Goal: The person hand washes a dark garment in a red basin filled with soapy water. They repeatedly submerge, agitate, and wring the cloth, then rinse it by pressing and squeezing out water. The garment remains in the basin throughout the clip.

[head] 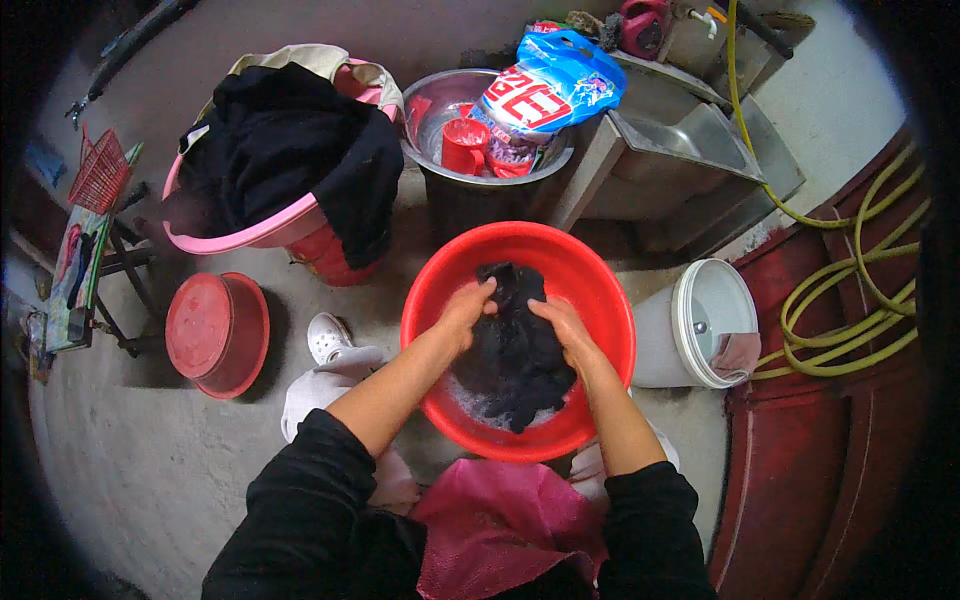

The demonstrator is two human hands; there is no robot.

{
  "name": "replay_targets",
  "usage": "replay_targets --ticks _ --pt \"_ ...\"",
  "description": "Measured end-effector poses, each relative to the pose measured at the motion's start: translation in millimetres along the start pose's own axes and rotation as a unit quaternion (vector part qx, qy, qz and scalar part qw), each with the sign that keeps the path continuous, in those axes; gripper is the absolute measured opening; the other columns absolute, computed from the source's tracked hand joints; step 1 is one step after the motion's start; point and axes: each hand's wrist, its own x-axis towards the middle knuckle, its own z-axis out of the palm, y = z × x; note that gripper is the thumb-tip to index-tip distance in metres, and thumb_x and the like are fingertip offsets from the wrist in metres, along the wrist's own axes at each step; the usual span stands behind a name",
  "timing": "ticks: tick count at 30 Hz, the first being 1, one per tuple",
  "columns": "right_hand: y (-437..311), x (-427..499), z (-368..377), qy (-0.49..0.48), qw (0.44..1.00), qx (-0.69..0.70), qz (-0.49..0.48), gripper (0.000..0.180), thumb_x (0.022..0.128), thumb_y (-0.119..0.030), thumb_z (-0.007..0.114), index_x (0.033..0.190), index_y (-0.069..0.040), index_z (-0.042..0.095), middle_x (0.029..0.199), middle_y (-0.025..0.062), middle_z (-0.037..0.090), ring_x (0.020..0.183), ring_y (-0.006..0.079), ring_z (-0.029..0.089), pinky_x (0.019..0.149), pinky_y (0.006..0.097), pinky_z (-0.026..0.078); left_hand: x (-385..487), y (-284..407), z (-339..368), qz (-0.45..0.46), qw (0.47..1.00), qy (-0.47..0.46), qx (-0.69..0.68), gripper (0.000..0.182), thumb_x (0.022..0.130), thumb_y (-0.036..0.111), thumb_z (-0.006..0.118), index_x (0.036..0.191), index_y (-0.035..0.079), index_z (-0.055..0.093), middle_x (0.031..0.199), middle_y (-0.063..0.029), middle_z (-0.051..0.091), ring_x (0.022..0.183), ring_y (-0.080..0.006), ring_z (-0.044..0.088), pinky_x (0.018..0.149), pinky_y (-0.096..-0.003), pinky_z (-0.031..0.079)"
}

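A wet black cloth garment (517, 352) lies bunched in a red plastic basin (611, 300) in front of me, with foamy water (480, 405) showing along its near side. My left hand (466, 304) grips the garment's upper left part, thumb on top. On the right side of the same garment, my right hand (562, 322) holds it with the thumb on top and the other fingers hidden beneath. Between the two hands the fabric stretches up towards the basin's far wall.
Beyond the basin, a metal pot (416, 142) holds a red plastic mug (463, 146) and a blue detergent bag (555, 82). A pink tub (247, 236) heaped with dark clothing (292, 150) stands back left. Nearby are a red basin (201, 326), a white bucket (667, 330) and a yellow hose (832, 360).
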Motion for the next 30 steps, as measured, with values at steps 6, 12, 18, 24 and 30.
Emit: replay_targets --ticks 6,12,18,24,30 --pt "-27 -41 -19 -0.026 0.995 -0.078 -0.059 0.035 0.085 -0.030 0.058 0.105 -0.001 0.061 0.094 0.0050 0.064 0.082 0.0154 0.060 0.076 0.0269 0.047 -48 19 11 -0.006 0.969 -0.134 0.207 0.036 0.087 0.044 0.054 0.095 0.010 0.061 0.075 -0.0010 0.058 0.072 -0.0115 0.051 0.066 -0.0280 0.042" --pt "-26 -55 -48 0.012 0.867 -0.498 -0.003 0.058 0.080 -0.049 0.058 0.112 0.000 0.057 0.102 0.0211 0.060 0.089 0.0313 0.061 0.083 0.0353 0.045 -53 25 -6 0.108 0.677 -0.115 0.719 0.060 0.080 0.059 0.051 0.087 0.002 0.068 0.080 -0.0190 0.062 0.082 -0.0296 0.061 0.076 -0.0389 0.047" --pt "45 -22 -25 0.136 0.773 -0.595 -0.175 0.074 0.079 -0.049 0.056 0.139 -0.016 0.029 0.142 0.0263 0.018 0.124 0.0460 0.031 0.101 0.0493 0.031 -31 -8 -15 0.387 0.569 0.030 0.725 0.072 0.076 0.036 0.065 0.133 0.005 0.033 0.139 -0.0273 0.024 0.120 -0.0440 0.037 0.098 -0.0451 0.036" --pt "64 13 10 0.192 0.680 -0.678 -0.201 0.059 0.079 -0.036 0.056 0.133 -0.020 0.038 0.138 0.0185 0.029 0.116 0.0429 0.038 0.092 0.0532 0.037 17 -49 1 0.358 0.483 0.093 0.793 0.058 0.082 0.030 0.053 0.135 0.016 0.035 0.137 -0.0159 0.033 0.120 -0.0393 0.037 0.095 -0.0509 0.035" --pt "59 39 -1 0.231 0.641 -0.686 -0.257 0.041 0.075 -0.028 0.062 0.111 -0.012 0.054 0.118 0.0156 0.046 0.096 0.0352 0.050 0.073 0.0422 0.050 40 -46 5 0.365 0.525 0.094 0.763 0.044 0.078 0.021 0.055 0.119 0.007 0.049 0.108 -0.0155 0.052 0.100 -0.0359 0.050 0.078 -0.0440 0.048"
